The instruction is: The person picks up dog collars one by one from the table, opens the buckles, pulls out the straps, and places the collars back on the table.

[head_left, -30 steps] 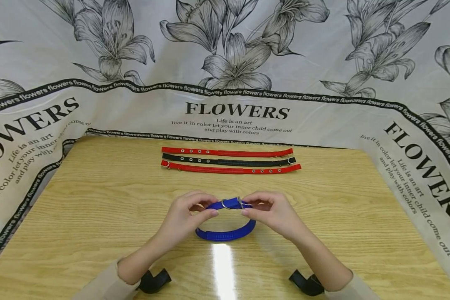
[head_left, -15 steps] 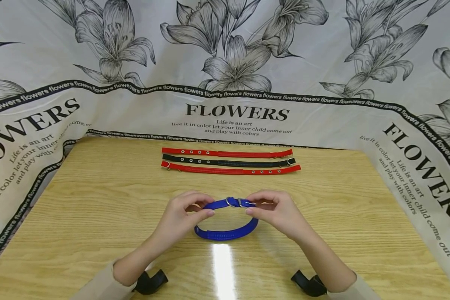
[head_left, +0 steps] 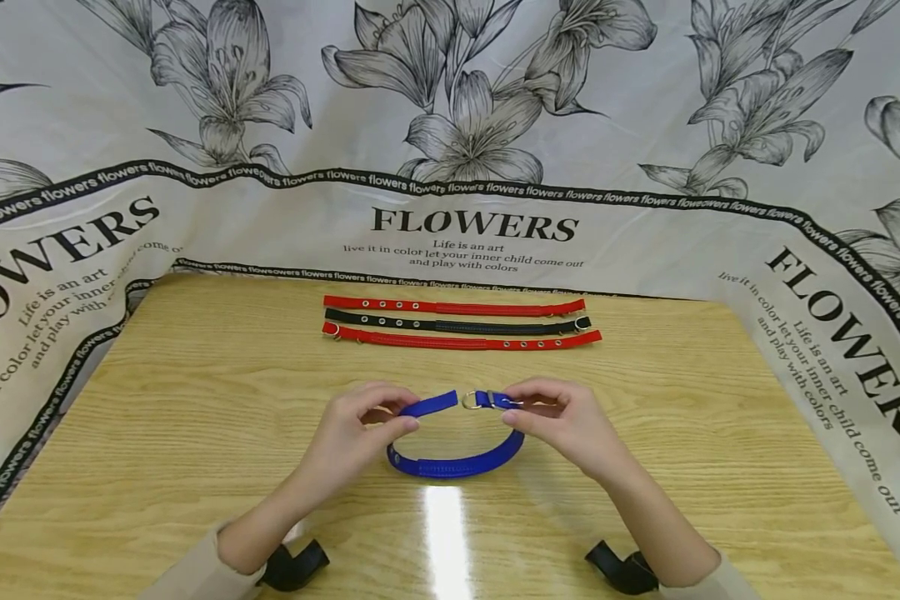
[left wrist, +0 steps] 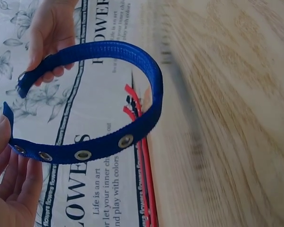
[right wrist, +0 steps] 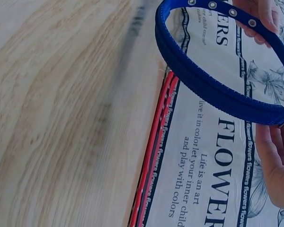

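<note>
A blue collar (head_left: 457, 468) is bent into a loop above the table, its two ends apart by a small gap. My left hand (head_left: 363, 421) pinches the strap near its plain tip, between thumb and fingers. Metal eyelets (left wrist: 83, 155) line that end in the left wrist view. Opposite, my right hand (head_left: 566, 421) pinches the other end just behind the metal buckle (head_left: 492, 400). The D-ring (head_left: 470, 401) points toward the strap's loose tip. In the right wrist view, the blue collar (right wrist: 203, 87) hides part of my right fingers.
Beyond my hands lie a red collar (head_left: 487, 309), a black collar (head_left: 487, 325) and another red collar (head_left: 435, 340), side by side on the wooden table (head_left: 195, 400). A flower-printed cloth (head_left: 472, 237) hangs behind. Black straps (head_left: 296, 565) sit near my wrists.
My hands have moved slightly apart. The blue strap's tip has slid leftward out of the buckle and then the D-ring, so the ends are now separate. The other collars have stayed put.
</note>
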Demonstrator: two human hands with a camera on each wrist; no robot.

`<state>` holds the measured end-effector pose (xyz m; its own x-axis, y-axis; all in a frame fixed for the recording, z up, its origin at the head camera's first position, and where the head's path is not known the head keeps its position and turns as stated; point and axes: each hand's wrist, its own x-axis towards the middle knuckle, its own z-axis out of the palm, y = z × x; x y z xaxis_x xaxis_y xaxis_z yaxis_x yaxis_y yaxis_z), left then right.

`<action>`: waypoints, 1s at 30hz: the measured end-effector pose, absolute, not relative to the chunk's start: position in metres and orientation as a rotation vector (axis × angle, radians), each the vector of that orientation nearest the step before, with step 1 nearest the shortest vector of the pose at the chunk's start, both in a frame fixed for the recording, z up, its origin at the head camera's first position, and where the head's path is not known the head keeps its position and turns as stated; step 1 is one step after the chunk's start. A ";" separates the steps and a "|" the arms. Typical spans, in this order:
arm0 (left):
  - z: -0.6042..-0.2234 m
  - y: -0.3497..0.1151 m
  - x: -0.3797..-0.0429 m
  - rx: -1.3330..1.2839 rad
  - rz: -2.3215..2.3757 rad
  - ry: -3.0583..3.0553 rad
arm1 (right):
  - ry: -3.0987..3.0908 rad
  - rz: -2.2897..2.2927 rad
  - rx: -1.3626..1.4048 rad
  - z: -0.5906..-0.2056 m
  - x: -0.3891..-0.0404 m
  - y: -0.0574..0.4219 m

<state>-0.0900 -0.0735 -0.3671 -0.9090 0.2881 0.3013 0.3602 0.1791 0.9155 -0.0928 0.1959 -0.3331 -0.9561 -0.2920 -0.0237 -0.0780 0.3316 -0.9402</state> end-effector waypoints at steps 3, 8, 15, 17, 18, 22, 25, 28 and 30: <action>-0.366 -0.079 -0.091 -0.596 -1.906 -2.357 | 2.388 -1.715 -0.289 -0.332 -0.092 0.200; -0.364 -0.086 -0.092 -0.539 -1.939 -2.318 | 2.395 -1.744 -0.267 -0.331 -0.093 0.203; -0.366 -0.091 -0.093 -0.475 -1.903 -2.283 | 2.431 -1.764 -0.369 -0.331 -0.094 0.209; -0.366 -0.094 -0.094 -0.481 -1.865 -2.270 | 2.459 -1.757 -0.395 -0.331 -0.094 0.211; -0.367 -0.095 -0.095 -0.499 -1.827 -2.259 | 2.485 -1.747 -0.404 -0.332 -0.094 0.212; -0.371 -0.101 -0.101 -0.629 -1.411 -2.254 | 2.720 -1.593 -0.472 -0.335 -0.096 0.216; -0.375 -0.106 -0.106 -0.688 -1.098 -2.226 | 2.938 -1.409 -0.534 -0.340 -0.099 0.220; -0.379 -0.110 -0.109 -0.704 -1.024 -2.220 | 3.084 -1.266 -0.558 -0.345 -0.101 0.223; -0.381 -0.112 -0.110 -0.689 -1.039 -2.231 | 3.138 -1.213 -0.549 -0.347 -0.103 0.225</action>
